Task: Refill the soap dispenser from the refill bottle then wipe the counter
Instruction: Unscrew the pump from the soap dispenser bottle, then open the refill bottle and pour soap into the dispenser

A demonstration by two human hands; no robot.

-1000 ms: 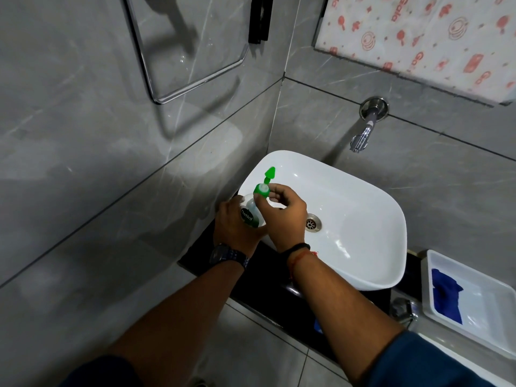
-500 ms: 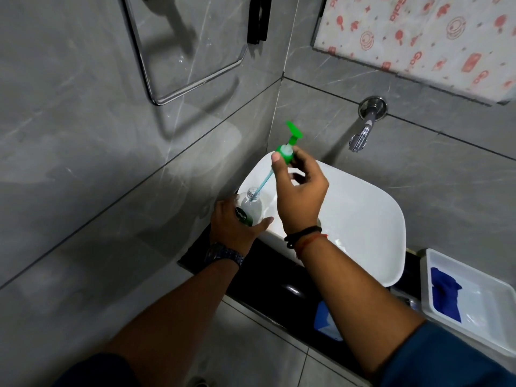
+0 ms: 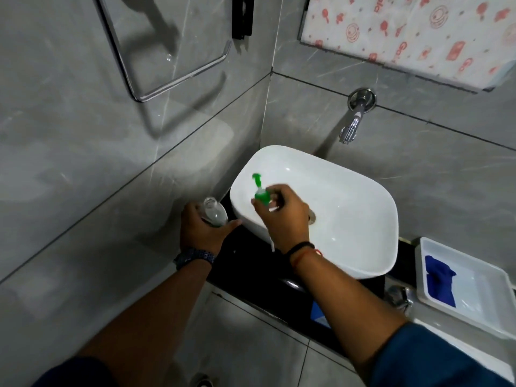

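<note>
Gripping uncapped dispenser (image 3: 215,213), left hand (image 3: 199,233); right hand (image 3: 287,219) pinches green pump (image 3: 261,193); tray (image 3: 480,270) holds blue cloth (image 3: 439,280).

Dim, greyish | we log glare on sink (image 3: 349,196) | right hand (image 3: 287,216) motion-blurred | frame edges bowed

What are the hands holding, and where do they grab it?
The left hand grips the clear soap dispenser bottle round its body, just below the open neck. The right hand pinches the green pump head at its collar.
</note>
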